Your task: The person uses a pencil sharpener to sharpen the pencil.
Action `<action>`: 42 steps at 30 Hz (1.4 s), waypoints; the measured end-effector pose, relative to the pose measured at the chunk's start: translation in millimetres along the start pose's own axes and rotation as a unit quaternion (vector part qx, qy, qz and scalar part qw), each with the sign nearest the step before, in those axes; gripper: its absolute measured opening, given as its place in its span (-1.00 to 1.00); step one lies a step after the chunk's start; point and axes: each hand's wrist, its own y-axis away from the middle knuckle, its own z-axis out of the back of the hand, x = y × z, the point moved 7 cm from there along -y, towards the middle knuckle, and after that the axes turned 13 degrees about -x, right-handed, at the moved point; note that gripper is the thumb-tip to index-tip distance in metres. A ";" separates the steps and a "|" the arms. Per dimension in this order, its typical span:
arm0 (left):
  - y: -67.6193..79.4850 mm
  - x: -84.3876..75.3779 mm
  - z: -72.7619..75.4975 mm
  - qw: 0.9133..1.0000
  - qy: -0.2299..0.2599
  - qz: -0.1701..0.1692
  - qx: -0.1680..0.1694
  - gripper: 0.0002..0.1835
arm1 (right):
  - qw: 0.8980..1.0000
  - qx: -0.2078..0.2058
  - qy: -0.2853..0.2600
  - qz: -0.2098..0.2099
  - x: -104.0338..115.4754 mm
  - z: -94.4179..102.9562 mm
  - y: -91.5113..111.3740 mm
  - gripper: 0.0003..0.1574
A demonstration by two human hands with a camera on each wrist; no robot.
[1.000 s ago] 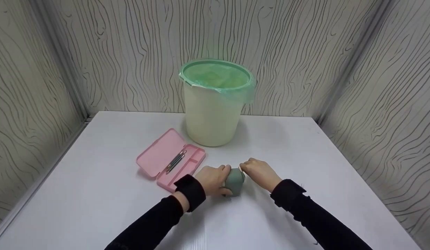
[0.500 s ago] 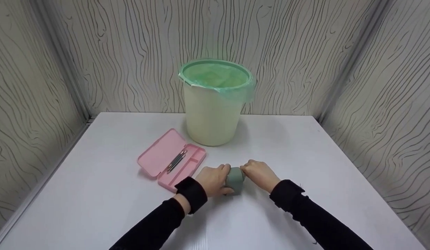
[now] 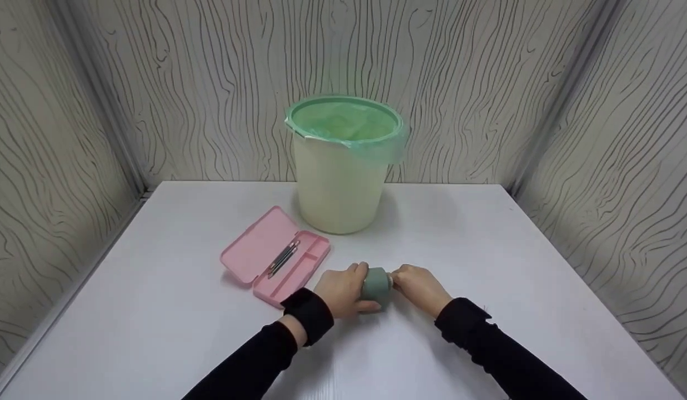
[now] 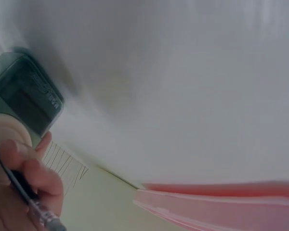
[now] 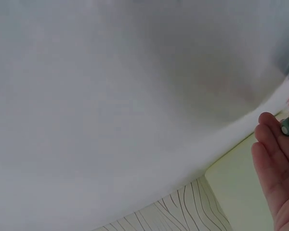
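In the head view my left hand grips a green crank pencil sharpener from its left side, with the thumb along the front. The left wrist view shows its dark see-through shavings drawer and round cream face. A dark pencil sticks out from near that face between curled left fingers. My right hand is at the sharpener's right side, pinching the crank handle. In the right wrist view, the small green handle knob with a pale end shows between the fingers.
An open pink pencil case lies left of the hands, with several dark pencils in it. Behind stands a cream bin with a green rim and liner. Patterned walls enclose the white table.
My right hand has dropped slightly toward me and right, with the crank handle in its fingers. The left hand stays on the sharpener, which has tilted a little.
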 end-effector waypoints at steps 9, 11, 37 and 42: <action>1.8 -2.7 1.8 0.999 -0.015 0.001 -0.038 -0.30 | 0.999 0.001 0.036 0.010 12.3 2.7 14.5 -0.82; 1.2 -3.6 1.6 0.999 -0.015 0.003 -0.038 -0.30 | 0.999 -0.001 0.048 0.019 14.7 4.8 17.6 -0.81; -3.7 -1.9 2.2 0.999 -0.029 0.016 0.004 -0.27 | 1.000 0.018 -0.017 0.015 27.0 47.3 29.0 -0.94; -4.5 -3.1 1.8 1.000 -0.017 0.009 0.017 -0.28 | 1.000 0.007 -0.011 0.019 27.4 53.1 28.5 -0.91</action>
